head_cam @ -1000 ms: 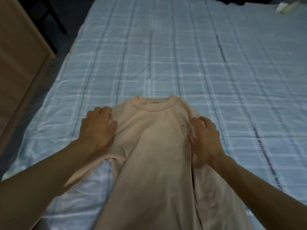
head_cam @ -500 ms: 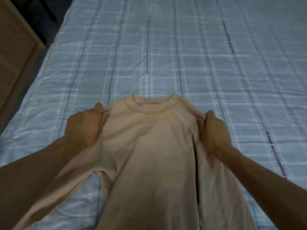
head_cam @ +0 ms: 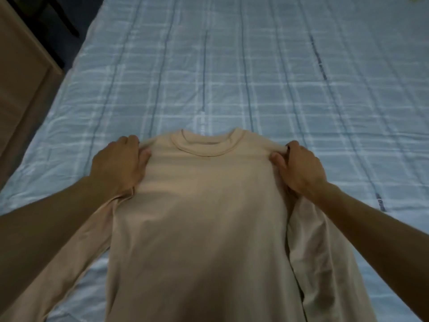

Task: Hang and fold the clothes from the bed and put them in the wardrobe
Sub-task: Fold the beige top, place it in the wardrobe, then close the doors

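Your left hand (head_cam: 118,163) and right hand (head_cam: 299,168) are set well apart, each clamped on one shoulder of the beige long-sleeved shirt (head_cam: 204,217), thumb on the front and fingers curled over the seam. Holding it there pulls the cloth taut across the chest, so the shirt spreads flat and square, with the collar (head_cam: 209,147) pointing away from you. The shirt lies on the checked blue bed (head_cam: 232,66), near the edge closest to you, its body running down toward you and out of view. The left sleeve (head_cam: 76,247) trails under your forearm, and the right sleeve (head_cam: 325,252) lies bunched beside the body. My guess is you are straightening it for folding, so the sleeves need laying inward next. A wooden cabinet (head_cam: 21,89) stands to the left of the bed. Whether it is the wardrobe, I cannot tell.
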`<act>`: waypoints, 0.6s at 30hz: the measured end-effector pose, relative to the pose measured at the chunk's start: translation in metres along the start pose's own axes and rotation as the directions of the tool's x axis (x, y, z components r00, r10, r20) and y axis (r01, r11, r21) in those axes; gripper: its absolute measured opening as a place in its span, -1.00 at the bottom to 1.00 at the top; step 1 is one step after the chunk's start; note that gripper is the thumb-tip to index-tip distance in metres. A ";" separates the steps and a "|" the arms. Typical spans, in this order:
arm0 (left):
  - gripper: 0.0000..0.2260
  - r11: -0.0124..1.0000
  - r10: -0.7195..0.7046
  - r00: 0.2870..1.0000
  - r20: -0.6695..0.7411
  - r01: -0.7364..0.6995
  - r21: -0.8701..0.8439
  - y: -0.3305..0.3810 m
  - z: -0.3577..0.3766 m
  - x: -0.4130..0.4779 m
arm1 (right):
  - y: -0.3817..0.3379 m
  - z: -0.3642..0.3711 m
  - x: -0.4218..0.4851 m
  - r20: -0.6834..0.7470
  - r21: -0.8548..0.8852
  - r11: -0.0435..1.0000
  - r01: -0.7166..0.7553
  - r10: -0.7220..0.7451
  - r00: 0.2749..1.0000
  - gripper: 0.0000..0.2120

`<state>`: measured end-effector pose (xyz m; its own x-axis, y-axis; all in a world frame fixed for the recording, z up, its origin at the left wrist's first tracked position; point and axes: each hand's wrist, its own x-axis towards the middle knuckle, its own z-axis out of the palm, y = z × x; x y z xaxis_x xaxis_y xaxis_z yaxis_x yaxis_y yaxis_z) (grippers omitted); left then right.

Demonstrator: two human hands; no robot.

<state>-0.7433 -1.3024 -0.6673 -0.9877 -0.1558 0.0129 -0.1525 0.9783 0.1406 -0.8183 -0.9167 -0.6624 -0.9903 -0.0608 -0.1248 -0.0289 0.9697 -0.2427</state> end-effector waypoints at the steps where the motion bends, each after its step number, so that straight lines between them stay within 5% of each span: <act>1: -0.71 1.000 -0.012 1.000 -0.004 0.012 -0.013 0.002 0.000 0.002 | -0.002 -0.004 0.001 0.010 0.039 0.999 -0.014 0.014 1.000 -0.55; 7: -0.71 0.998 -0.008 1.000 0.021 0.006 0.064 -0.003 0.006 0.001 | 0.011 -0.004 -0.038 0.016 0.028 0.993 -0.118 0.117 0.993 -0.51; 12: -0.65 0.995 -0.075 0.979 -0.189 0.087 0.057 -0.012 -0.009 0.032 | 0.028 -0.010 -0.010 -0.097 -0.129 0.990 0.061 -0.073 0.993 -0.64; 15: -0.66 0.991 -0.077 0.989 -0.128 0.090 0.102 -0.006 0.004 0.036 | 0.034 -0.023 0.017 -0.142 -0.192 0.978 0.077 -0.105 0.984 -0.64; 18: -0.66 0.985 -0.142 0.990 -0.014 0.143 0.099 0.009 0.013 0.030 | 0.035 -0.020 0.022 -0.024 -0.112 0.993 0.042 -0.045 0.999 -0.64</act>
<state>-0.7745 -1.2968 -0.6782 -0.9555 -0.2951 0.0071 -0.2945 0.9547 0.0419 -0.8438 -0.8792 -0.6549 -0.9909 -0.0990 -0.0908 -0.0858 0.9866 -0.1388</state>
